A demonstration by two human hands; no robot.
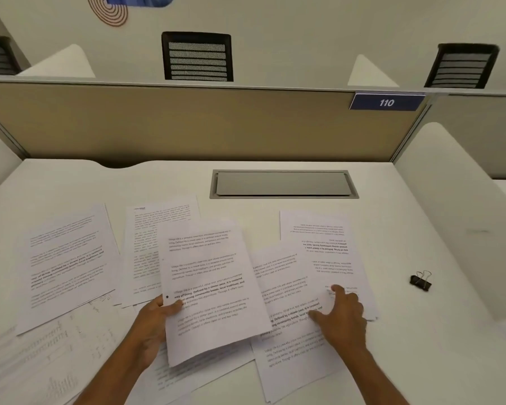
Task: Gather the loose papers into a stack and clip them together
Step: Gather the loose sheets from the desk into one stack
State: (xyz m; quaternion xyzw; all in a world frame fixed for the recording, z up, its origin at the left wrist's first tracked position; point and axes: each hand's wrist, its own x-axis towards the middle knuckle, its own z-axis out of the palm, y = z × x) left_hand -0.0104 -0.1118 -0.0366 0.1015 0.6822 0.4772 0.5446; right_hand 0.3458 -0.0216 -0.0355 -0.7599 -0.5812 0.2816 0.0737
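Pinching one sheet [214,290], the left hand [151,320] may crease it; the right hand [341,312], fingers spread flat, could skid papers [330,258] toward three o'clock.

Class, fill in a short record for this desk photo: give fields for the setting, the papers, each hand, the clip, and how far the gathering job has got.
setting: white desk with a grey metal cable hatch and a tan divider panel
papers: printed white sheets spread loosely, overlapping, not stacked
left hand: grips the edge of a printed sheet of paper, lifted off the others
right hand: fingers pressing on an upside-down printed sheet
clip: black binder clip lying alone to the right, untouched
progress: gathering begun, nothing clipped
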